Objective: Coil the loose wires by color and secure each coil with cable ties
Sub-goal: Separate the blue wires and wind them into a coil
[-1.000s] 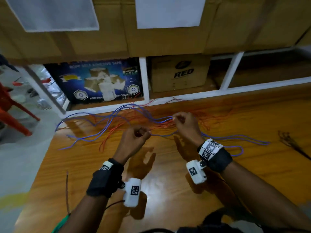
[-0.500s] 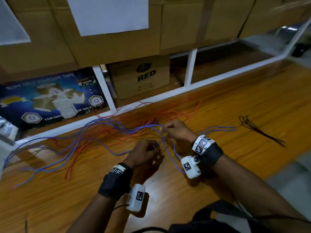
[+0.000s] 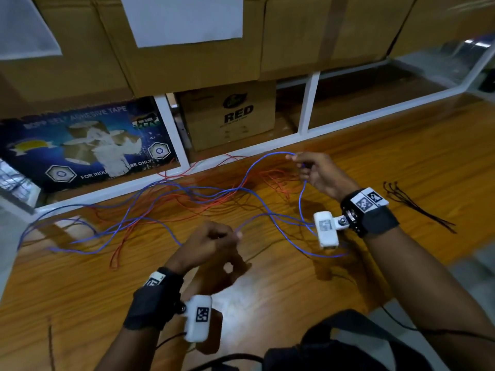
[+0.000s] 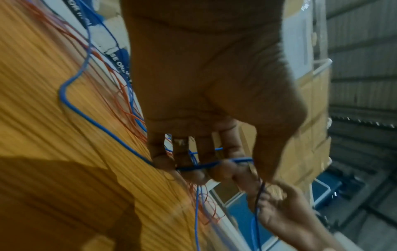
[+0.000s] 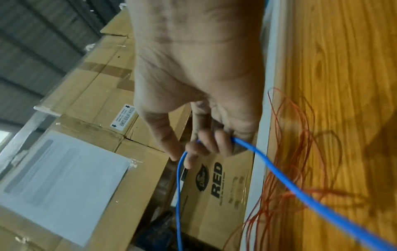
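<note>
1. The key relation: one thin blue insulated wire [image 3: 300, 199] runs between the two hands. Its long axis slants from the near left hand [image 3: 211, 242] up and away to the right hand [image 3: 318, 171], sagging in a loop beside the right wrist. The left hand is nearer the body, and the right hand is raised farther out, toward the shelving.

2. The left hand is curled, fingers bent round the blue wire; the left wrist view shows the strand crossing the bent fingers [image 4: 191, 163].

3. The right hand pinches the blue wire between thumb and curled fingers [image 5: 206, 144], one run leaving each side of the grip.

4. The remaining blue wires lie loosely on the glossy orange-brown wooden table [image 3: 401, 156], tangled with the thin red-orange wires [image 3: 187, 199]. They spread mostly left of and beyond the hands, lying roughly along the table's length. No finished coil shows.

5. The bundle of thin black plastic cable ties [image 3: 412, 204] lies flat on the table just right of the right wrist, so the right hand is nearer to it.

6. Judgement: the wires look slender, smooth and springy. Drawing the blue strand out for coiling may drag red strands along.
</note>
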Tool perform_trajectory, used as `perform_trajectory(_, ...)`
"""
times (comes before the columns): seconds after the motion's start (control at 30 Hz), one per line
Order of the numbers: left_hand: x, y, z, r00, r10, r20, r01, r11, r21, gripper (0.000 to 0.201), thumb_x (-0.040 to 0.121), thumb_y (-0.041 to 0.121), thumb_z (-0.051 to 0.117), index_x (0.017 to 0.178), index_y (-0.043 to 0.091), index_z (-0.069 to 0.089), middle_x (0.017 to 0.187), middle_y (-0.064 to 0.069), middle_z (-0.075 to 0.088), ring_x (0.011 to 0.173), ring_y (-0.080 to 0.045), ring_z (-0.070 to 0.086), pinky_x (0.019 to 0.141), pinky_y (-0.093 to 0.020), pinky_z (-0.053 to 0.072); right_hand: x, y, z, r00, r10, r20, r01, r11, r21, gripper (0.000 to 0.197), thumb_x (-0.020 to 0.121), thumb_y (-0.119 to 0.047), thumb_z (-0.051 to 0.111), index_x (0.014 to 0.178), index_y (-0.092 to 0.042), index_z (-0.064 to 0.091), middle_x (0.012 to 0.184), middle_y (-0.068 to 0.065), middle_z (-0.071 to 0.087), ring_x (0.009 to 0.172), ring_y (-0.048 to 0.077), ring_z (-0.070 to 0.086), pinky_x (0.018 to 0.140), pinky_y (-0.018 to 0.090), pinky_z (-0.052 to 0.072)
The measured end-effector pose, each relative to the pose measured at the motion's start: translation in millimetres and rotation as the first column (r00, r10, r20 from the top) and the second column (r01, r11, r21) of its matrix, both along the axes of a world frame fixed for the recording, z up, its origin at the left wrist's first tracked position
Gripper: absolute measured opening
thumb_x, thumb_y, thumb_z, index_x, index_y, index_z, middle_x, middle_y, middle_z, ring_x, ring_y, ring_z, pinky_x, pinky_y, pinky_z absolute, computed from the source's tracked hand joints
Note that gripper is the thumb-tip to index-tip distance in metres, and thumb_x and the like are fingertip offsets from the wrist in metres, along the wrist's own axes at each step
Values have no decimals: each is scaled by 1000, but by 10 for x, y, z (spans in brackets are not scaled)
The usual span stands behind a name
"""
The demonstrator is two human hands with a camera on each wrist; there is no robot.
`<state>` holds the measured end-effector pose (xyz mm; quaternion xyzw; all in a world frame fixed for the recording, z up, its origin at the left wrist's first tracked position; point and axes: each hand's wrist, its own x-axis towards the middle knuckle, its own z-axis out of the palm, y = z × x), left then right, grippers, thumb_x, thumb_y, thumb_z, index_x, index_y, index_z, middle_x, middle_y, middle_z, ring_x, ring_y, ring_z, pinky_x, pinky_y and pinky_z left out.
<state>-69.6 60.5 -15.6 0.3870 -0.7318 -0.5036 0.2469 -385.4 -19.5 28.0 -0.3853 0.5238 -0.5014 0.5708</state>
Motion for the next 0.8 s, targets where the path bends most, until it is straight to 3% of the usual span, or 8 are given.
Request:
perform_trajectory(0.1,74,-41,67,961,244,-134,-253,966,-56,38,98,38,59,69,15,69,57,-3,53,57,-14,48,57,-29,35,-81,49,-40,941,5,-337,-18,999,-35,24,91,1,66,111,-13,72,97,6,73,90,18,69,81,27,55)
perform_trajectory(0.2,69,-85,114,949,285,-135,-298,951,-88,31,104,24,55,85,7,73,55,-3,49,51,-11,44,51,-24,33,-99,132,-62,859,41,-510,-52,999,-7,43,94,0,64,134,-16,63,117,12,70,113,24,67,96,36,53)
perform_trajectory(0.27,49,-121,61,955,284,-82,-291,952,-98,27,104,16,54,91,2,72,54,1,49,47,-5,42,47,-19,33,-88,210,-49,819,130,-559,-133,991,35,38,99,-3,59,133,-17,63,115,3,68,109,17,63,90,34,52)
perform_trajectory(0.33,47,-164,-54,955,297,-19,-297,947,-120,22,104,16,55,92,8,72,53,6,52,46,-4,43,47,-21,34,-102,292,-55,766,261,-588,-242,964,114,31,101,-4,54,125,-19,65,105,-2,66,101,14,61,82,31,52)
perform_trajectory(0.47,108,-200,-283,935,333,125,-308,934,-184,18,102,19,58,89,21,71,54,5,57,46,-2,45,49,-24,34,-226,508,-174,599,519,-610,-399,854,335,25,99,-7,58,118,-19,67,95,6,64,87,15,59,72,29,50)
perform_trajectory(0.53,122,-195,-336,923,334,190,-290,930,-226,15,100,19,61,91,23,72,57,4,61,47,-2,48,52,-26,36,-313,631,-245,529,592,-608,-426,805,413,24,88,-12,66,109,-23,68,95,6,64,83,14,56,71,31,45)
perform_trajectory(0.67,132,-198,-448,898,357,256,-304,926,-225,11,96,28,65,98,24,75,75,3,70,63,-8,59,62,-29,40,-483,844,-426,484,649,-588,-411,761,501,53,56,-10,51,106,-22,65,102,8,65,91,21,60,75,33,47)
perform_trajectory(0.8,18,-157,-408,880,406,245,-345,903,-257,18,91,30,71,108,23,73,94,1,73,78,-20,65,67,-29,42,-635,940,-632,423,610,-670,-363,791,492,48,58,2,67,95,-29,67,95,2,66,99,26,67,79,35,52)
